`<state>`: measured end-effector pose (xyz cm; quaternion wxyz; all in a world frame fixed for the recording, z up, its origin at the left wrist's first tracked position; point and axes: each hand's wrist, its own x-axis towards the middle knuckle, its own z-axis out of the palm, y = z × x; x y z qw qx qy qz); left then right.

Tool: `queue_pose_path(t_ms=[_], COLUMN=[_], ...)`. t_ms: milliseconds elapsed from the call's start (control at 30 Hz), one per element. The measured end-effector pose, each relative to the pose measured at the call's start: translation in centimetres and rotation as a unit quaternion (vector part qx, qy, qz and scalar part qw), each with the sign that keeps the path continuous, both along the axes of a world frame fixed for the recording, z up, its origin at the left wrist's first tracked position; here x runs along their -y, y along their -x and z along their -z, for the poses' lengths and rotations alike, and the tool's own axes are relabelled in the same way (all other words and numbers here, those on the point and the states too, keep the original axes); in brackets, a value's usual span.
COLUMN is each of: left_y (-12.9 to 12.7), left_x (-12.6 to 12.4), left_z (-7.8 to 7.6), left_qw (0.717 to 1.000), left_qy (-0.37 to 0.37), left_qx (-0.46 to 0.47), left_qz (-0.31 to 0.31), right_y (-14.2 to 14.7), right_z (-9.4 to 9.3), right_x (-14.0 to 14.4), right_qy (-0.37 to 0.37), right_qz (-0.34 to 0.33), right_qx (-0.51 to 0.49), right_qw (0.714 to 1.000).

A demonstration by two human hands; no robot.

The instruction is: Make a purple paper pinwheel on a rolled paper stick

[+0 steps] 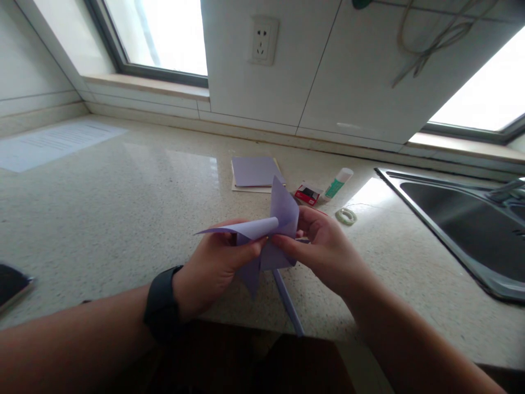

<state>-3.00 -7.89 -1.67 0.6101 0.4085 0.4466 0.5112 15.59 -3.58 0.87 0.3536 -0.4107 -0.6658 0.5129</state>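
Observation:
A folded purple paper pinwheel is held between both hands above the counter, its blades sticking out in several directions. My left hand is closed on its left side, the thumb pressed near the middle. My right hand pinches the right side, its thumb also close to the middle. The fingers behind the paper are partly hidden. Below the pinwheel, a thin rolled purple paper stick slants down to the counter's front edge; whether it is joined to the pinwheel I cannot tell.
On the speckled counter, behind the hands, are a stack of purple paper, a small red box, a glue stick and a tape roll. A sink lies right, a printed sheet far left, a dark object near left.

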Motion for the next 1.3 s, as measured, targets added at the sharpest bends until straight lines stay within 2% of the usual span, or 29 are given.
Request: queue_pose_path(t_ms=[233, 433, 600, 733, 833, 1000, 1133, 1300], left_y=[-0.19, 0.08, 0.01, -0.19, -0.15, 0.14, 0.31, 0.31], left_x=[-0.14, 0.03, -0.01, -0.14, -0.18, -0.16, -0.09, -0.11], left_z=[-0.40, -0.41, -0.81, -0.79, -0.52, -0.12, -0.34, -0.54], left_qw=[0.999, 0.999, 0.999, 1.000, 1.000, 0.998, 0.997, 0.996], left_qy=[-0.004, 0.027, 0.023, 0.010, -0.005, -0.027, -0.029, -0.026], left_qx=[0.037, -0.002, -0.029, -0.007, -0.006, -0.062, -0.076, -0.081], left_qz=[0.034, 0.032, 0.025, 0.016, 0.005, -0.016, -0.002, 0.021], right_y=[-0.50, -0.36, -0.17, -0.10, -0.20, -0.70, -0.88, -0.82], right_z=[-0.08, 0.05, 0.36, 0.38, 0.38, 0.50, 0.36, 0.17], right_x=[-0.24, -0.38, -0.27, -0.19, -0.19, -0.37, -0.37, -0.27], right_qy=[-0.003, 0.007, -0.048, -0.109, -0.113, -0.104, -0.066, -0.023], right_qz=[0.006, 0.014, 0.044, 0.068, 0.056, 0.015, -0.027, -0.043], right_qx=[0.007, -0.017, 0.013, 0.044, 0.046, 0.064, 0.050, 0.031], right_qw=[1.000, 1.000, 0.998, 0.991, 0.991, 0.992, 0.996, 0.998])
